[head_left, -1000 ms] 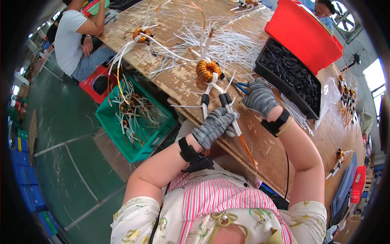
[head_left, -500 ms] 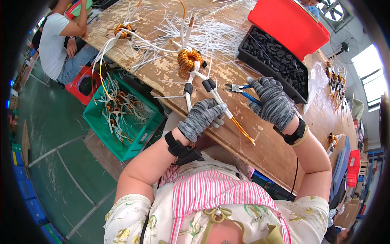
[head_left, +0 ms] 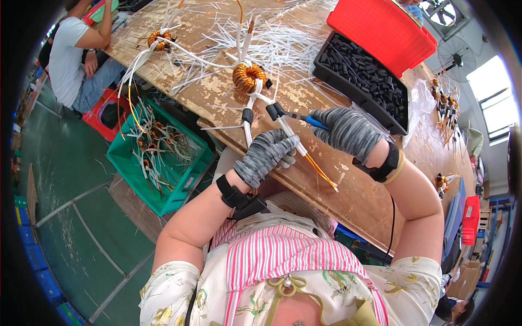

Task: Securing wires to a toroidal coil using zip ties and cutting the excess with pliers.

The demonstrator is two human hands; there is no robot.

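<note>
A copper-wound toroidal coil with white-sleeved leads lies on the wooden table before me. My left hand, in a grey knit glove, is closed on the white-sleeved lead, whose orange wire ends stick out past my fingers. A black clip-like block sits round that lead, and another round the lead beside it. My gloved right hand is wrapped round blue-handled cutting pliers. The pliers' jaws reach the black block on the held lead; whether they bite anything is too small to tell.
A black bin of small black parts, with a red bin tilted behind, stands right. White cable-tie offcuts litter the table. A second coil lies far left. A green crate holds more coils; a person sits beyond.
My right hand has moved left with the pliers, bringing the jaws from beside the lead up to the black block. My left hand keeps its hold on the lead.
</note>
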